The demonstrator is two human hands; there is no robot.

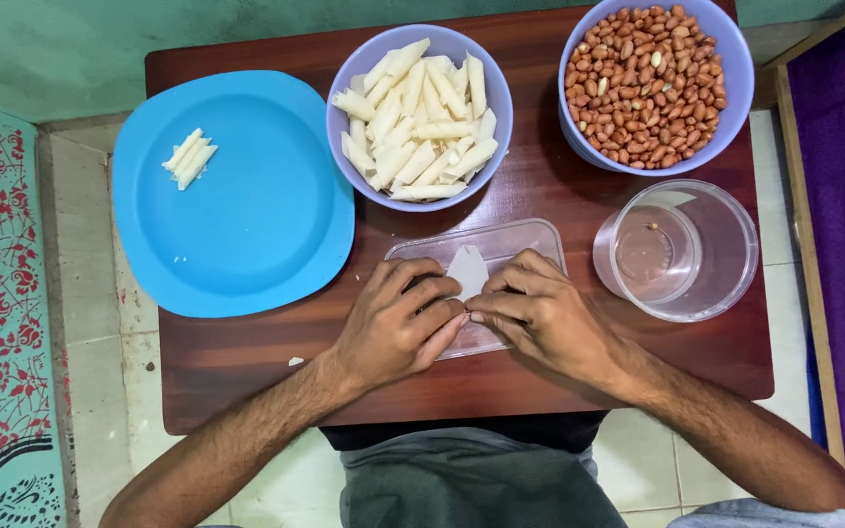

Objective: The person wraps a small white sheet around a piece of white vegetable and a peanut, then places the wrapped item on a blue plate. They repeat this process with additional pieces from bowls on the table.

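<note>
Both hands, left hand (398, 328) and right hand (540, 318), pinch a white wrapper (466, 271) near the table edge (246, 416).

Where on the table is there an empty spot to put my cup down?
Bare wood shows along the near edge of the dark wooden table, below the round blue plastic plate and beside the left hand. Another patch lies near the right hand, below the clear plastic cup. The far side is crowded by the lilac bowl of white sticks and lilac bowl of peanuts.
</note>
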